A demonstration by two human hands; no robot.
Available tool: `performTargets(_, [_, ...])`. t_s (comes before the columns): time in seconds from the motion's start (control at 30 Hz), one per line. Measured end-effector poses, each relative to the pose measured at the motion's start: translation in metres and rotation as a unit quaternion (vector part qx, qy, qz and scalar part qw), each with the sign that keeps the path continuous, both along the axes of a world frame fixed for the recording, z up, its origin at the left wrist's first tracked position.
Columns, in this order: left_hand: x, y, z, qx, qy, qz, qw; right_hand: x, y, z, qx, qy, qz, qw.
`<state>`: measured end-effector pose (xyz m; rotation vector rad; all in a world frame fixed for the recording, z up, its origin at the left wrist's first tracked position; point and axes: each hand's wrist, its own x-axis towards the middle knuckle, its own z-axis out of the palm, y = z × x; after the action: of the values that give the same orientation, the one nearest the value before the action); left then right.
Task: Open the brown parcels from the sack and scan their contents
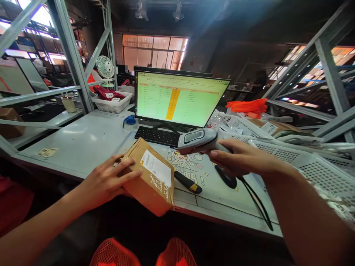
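Observation:
My left hand (108,181) grips the left end of a brown cardboard box (144,195), which is tilted at the table's front edge. A white shipping label (156,168) is stuck on its upper face, with white printing beside it. In my right hand (235,157) is a grey handheld barcode scanner (198,140), its head pointing left above the desk mat, apart from the box. The scanner's black cable (257,205) hangs below that hand. Beside the box lies a black and yellow utility knife (188,183). A black mouse (226,177) sits under my right hand, partly hidden.
Behind the box stand a keyboard (156,136) and a lit monitor (183,98) showing a spreadsheet. Blue tape (130,122) lies left of them. A white basket (113,104) holds red packages. At the right are white perforated baskets (299,159) and an orange mesh bag (246,106). Metal frames flank the table.

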<state>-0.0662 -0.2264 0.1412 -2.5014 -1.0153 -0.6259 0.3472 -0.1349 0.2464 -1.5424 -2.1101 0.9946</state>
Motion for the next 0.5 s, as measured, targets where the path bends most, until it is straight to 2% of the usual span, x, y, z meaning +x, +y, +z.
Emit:
performTargets(0.07, [-0.007,0.0,0.005,-0.049,-0.039,0.022,0.998,0.004,0.013,-0.025,0.016,-0.061,0.01,0.998])
performTargets(0.13, [-0.016,0.005,0.013,-0.115,-0.082,0.056,0.988,0.009,0.027,-0.062,0.071,-0.144,-0.017,0.987])
performTargets(0.2, [-0.024,0.02,0.019,-0.191,-0.114,0.098,0.97,0.012,0.037,-0.106,0.112,-0.239,-0.087,0.961])
performTargets(0.27, [-0.029,0.043,0.019,-0.264,-0.134,0.13,0.946,0.014,0.039,-0.147,0.111,-0.321,-0.169,0.925])
performTargets(0.33, [-0.03,0.069,0.01,-0.308,-0.169,0.145,0.925,0.015,0.034,-0.177,0.102,-0.367,-0.221,0.898])
performTargets(0.4, [-0.026,0.091,-0.006,-0.31,-0.225,0.138,0.913,0.016,0.026,-0.191,0.104,-0.381,-0.238,0.887])
performTargets(0.5, [-0.017,0.106,-0.037,-0.273,-0.361,0.109,0.885,0.013,0.026,-0.181,0.143,-0.362,-0.264,0.882])
